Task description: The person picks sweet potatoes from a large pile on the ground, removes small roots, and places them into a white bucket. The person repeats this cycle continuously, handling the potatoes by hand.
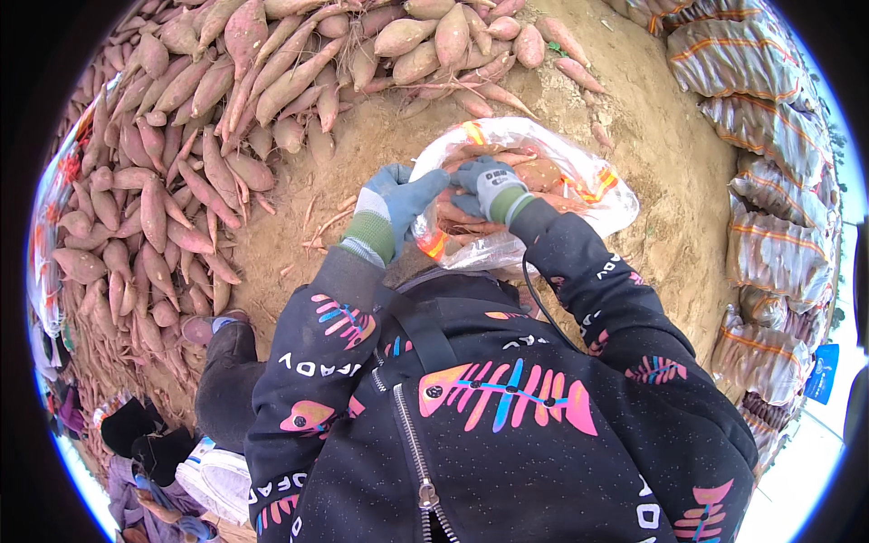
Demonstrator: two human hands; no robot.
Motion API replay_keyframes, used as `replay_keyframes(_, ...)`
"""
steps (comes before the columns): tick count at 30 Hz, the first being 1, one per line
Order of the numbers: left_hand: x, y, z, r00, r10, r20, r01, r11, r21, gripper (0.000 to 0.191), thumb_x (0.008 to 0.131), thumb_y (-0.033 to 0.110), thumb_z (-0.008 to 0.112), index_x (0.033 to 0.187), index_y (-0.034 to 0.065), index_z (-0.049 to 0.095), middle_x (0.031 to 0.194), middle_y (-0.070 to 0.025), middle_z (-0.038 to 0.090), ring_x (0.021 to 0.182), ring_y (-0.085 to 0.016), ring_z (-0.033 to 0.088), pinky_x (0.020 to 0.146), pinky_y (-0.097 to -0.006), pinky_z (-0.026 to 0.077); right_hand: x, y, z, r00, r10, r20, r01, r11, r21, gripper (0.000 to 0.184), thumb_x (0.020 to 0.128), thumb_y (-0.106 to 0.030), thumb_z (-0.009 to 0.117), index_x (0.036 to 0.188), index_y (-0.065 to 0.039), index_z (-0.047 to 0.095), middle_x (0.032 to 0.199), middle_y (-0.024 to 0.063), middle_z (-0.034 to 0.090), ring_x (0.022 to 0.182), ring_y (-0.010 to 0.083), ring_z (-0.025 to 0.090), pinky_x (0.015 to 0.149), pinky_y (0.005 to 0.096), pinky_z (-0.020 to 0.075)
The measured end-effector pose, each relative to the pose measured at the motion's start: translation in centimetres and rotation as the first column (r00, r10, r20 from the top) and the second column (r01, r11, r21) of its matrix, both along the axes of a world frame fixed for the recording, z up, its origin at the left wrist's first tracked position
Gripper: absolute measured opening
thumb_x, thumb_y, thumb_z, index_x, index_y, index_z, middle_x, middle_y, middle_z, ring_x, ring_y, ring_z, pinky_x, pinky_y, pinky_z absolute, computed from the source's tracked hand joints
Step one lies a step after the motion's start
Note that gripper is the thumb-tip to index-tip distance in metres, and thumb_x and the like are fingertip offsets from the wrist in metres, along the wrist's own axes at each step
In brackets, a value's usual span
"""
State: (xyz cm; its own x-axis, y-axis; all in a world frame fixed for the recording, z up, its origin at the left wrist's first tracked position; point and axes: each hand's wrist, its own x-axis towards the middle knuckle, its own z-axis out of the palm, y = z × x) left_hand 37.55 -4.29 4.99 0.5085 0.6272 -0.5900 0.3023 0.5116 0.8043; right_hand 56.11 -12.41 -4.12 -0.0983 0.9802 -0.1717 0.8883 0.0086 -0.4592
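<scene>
A clear plastic bag (621,207) with orange-and-yellow stripes stands with its mouth spread before me, holding several sweet potatoes (540,175). My left hand (400,200), in a blue-grey coated glove with a green cuff, grips the bag's rim on the left side. Inside the mouth is my right hand (490,186), gloved alike, its fingers bent over the sweet potatoes. Whether those fingers hold one is hidden. Both hands are close together, the left fingertips pointing toward the right hand.
A large heap of sweet potatoes (156,210) covers the ground at left and far side. Filled striped bags (774,254) are lined up along the right. Bare soil (672,163) surrounds the bag. Another person (163,506) is partly visible at lower left.
</scene>
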Motion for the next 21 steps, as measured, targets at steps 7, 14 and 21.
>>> replay_keyframes(7, -0.1, 0.3, -0.1, 0.997, 0.044, -0.067, -0.034, 0.990, 0.140, 0.041, 0.074, 0.030, 0.081, 0.088, -0.0007, 0.057, 0.073, -0.0044, 0.060, 0.059, -0.011, 0.054, 0.049, -0.0270, 0.045, 3.5, 0.7, -0.1, 0.972, 0.003, 0.233, 0.080, 0.936, -0.343, 0.030, 0.085, -0.031, 0.053, 0.102, -0.016, 0.073, 0.106, 0.0122, 0.070, 0.094, 0.0306, 0.068, 0.084, 0.0431, 0.0515)
replay_keyframes(14, 0.0, 0.9, -0.6, 0.997, 0.031, -0.069, -0.016, 0.979, 0.202, 0.038, 0.073, 0.030, 0.081, 0.082, 0.0010, 0.057, 0.072, -0.0056, 0.061, 0.062, -0.013, 0.055, 0.054, -0.0292, 0.046, 6.4, 2.4, -0.7, 0.985, -0.165, 0.055, 0.171, 0.972, -0.162, 0.045, 0.089, -0.050, 0.051, 0.115, -0.016, 0.064, 0.109, 0.0155, 0.068, 0.103, 0.0339, 0.063, 0.091, 0.0417, 0.0461)
replay_keyframes(21, 0.0, 1.0, -1.0, 0.998, 0.014, -0.063, -0.002, 0.983, 0.182, 0.040, 0.073, 0.031, 0.083, 0.081, 0.0019, 0.056, 0.070, -0.0024, 0.058, 0.057, -0.009, 0.053, 0.047, -0.0263, 0.044, 7.1, 5.4, 3.8, 0.822, -0.367, -0.436, 0.276, 0.925, -0.260, 0.032, 0.086, -0.036, 0.063, 0.089, -0.005, 0.066, 0.065, 0.0034, 0.061, 0.056, 0.0121, 0.055, 0.053, 0.0293, 0.0455)
